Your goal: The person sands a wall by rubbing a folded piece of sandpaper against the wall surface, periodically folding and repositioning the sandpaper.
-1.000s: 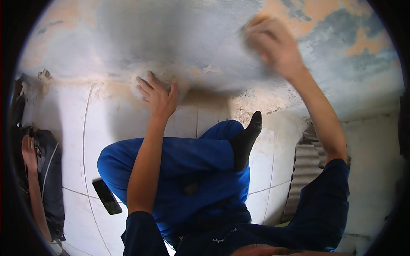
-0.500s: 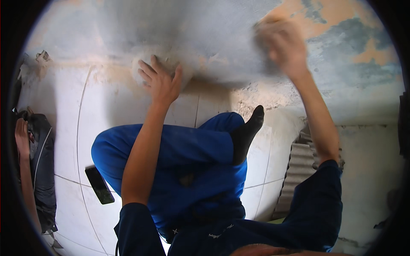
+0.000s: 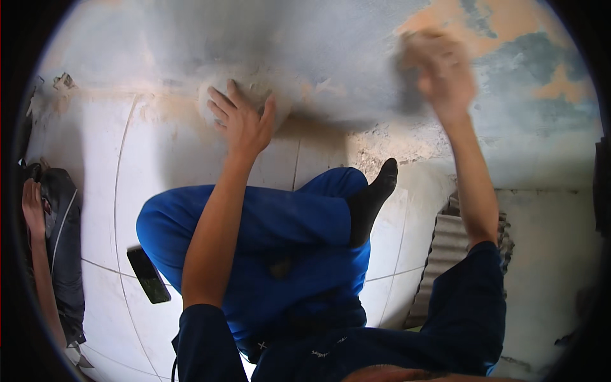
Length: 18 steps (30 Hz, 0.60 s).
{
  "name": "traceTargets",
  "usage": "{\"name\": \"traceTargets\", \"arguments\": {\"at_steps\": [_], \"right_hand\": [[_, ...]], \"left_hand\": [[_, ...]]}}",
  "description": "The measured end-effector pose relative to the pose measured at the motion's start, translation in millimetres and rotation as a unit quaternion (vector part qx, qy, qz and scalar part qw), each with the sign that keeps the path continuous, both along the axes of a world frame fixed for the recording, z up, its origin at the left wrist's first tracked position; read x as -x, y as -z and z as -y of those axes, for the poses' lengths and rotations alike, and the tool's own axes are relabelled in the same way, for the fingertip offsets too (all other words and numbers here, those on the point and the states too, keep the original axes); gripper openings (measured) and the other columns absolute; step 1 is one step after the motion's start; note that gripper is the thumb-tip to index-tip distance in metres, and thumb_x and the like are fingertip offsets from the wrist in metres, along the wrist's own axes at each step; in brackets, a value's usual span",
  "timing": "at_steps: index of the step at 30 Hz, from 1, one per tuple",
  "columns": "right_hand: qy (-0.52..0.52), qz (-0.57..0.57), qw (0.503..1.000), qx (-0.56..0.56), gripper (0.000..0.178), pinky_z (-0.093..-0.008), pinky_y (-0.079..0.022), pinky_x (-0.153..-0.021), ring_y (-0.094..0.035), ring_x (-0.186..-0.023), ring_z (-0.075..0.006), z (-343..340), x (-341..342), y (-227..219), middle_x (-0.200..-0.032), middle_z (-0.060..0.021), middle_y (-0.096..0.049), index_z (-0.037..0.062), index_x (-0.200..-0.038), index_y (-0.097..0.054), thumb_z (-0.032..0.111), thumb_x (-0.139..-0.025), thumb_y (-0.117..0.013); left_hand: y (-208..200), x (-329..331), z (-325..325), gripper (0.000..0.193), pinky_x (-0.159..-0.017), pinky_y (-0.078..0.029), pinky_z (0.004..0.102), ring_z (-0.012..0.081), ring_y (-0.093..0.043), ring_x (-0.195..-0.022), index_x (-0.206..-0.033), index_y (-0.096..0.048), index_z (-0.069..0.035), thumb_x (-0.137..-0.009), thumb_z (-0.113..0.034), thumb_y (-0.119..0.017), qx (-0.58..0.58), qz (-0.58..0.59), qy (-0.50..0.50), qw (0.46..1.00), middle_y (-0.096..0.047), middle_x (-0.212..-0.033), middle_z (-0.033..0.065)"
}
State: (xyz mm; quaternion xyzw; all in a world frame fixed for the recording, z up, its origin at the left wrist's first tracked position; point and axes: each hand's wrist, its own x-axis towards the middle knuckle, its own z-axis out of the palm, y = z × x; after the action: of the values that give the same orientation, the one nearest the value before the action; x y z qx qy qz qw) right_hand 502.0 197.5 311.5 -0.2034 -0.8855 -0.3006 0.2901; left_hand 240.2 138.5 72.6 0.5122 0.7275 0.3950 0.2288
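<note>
A: Where do we begin, at the far left?
B: There we record another person's hand [image 3: 33, 207], set beside dark fabric [image 3: 63, 248] with a thin pale line down it. What it holds, we cannot tell.

A: And on the floor [image 3: 102, 210]?
B: On the pale tiles we find a dark phone [image 3: 149, 275] lying flat, just beside the bent knee of the blue trousers [image 3: 293, 216].

A: Condition of the left hand [image 3: 245, 121]?
B: We observe the fingers released and spread apart, grasping nothing we can see. The hand is at the foot of the wall [image 3: 318, 57], over a pale, roundish patch [image 3: 256, 92].

A: Where does that wall lie?
B: We see it across the top of the view, beyond both hands, its surface mottled grey.

A: Next to the right?
B: We note a foot in a black sock [image 3: 374, 204], near crumbled plaster [image 3: 398, 143] at the wall's base.

A: The right hand [image 3: 444, 73]?
B: It is raised in front of the wall, higher than the left and badly blurred. Whether its fingers are clenched or grasping something, we cannot tell.

A: Anything below it?
B: We list a grey corrugated sheet [image 3: 439, 254], partly behind the right arm.
</note>
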Motion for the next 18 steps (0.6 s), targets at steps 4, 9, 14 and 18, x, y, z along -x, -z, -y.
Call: {"name": "traceTargets", "arguments": {"at_steps": [4,9,14,18], "right_hand": [[-0.007,0.091,0.987,0.136,0.050,-0.0341,-0.057,-0.080,-0.066,-0.096,-0.0251,13,2,21,-0.101,-0.0084,-0.067,0.0050,-0.111,-0.073,-0.013,-0.065,-0.072],[-0.032,-0.039,0.999,0.017,0.054,-0.0364,-0.056,-0.077,-0.065,-0.096,-0.0253,1,-2,-16,-0.103,-0.0102,-0.066,0.0053,-0.110,-0.073,-0.008,-0.058,-0.072],[-0.018,-0.013,0.999,0.047,0.042,-0.0359,-0.056,-0.075,-0.065,-0.097,-0.0272,-3,-2,7,-0.101,-0.0107,-0.065,0.0032,-0.105,-0.071,-0.007,-0.065,-0.070],[0.000,-0.083,0.985,0.150,0.034,-0.0368,-0.056,-0.075,-0.064,-0.096,-0.0275,16,-10,18,-0.097,-0.0106,-0.064,0.0026,-0.099,-0.070,-0.009,-0.067,-0.069]], "left_hand": [[-1,3,2,0.103,-0.112,-0.015,0.0774,0.0640,0.000,-0.148,-0.160,-0.012,0.000,-0.093,-0.059,-0.063,0.004,0.014,-0.002,1.000,0.004,-0.162,0.0402],[-7,-3,-3,0.105,-0.118,-0.014,0.0696,0.0581,-0.004,-0.151,-0.161,-0.012,-0.003,-0.091,-0.059,-0.066,0.024,0.002,0.000,1.000,0.003,-0.164,0.0357],[7,6,-7,0.102,-0.112,-0.019,0.0762,0.0626,-0.003,-0.148,-0.161,-0.010,-0.003,-0.093,-0.055,-0.066,0.016,-0.012,0.011,1.000,0.004,-0.163,0.0387],[-7,0,-2,0.101,-0.111,-0.020,0.0768,0.0620,-0.004,-0.148,-0.161,-0.010,-0.004,-0.092,-0.052,-0.067,0.026,0.001,0.020,0.999,0.003,-0.163,0.0385]]}}
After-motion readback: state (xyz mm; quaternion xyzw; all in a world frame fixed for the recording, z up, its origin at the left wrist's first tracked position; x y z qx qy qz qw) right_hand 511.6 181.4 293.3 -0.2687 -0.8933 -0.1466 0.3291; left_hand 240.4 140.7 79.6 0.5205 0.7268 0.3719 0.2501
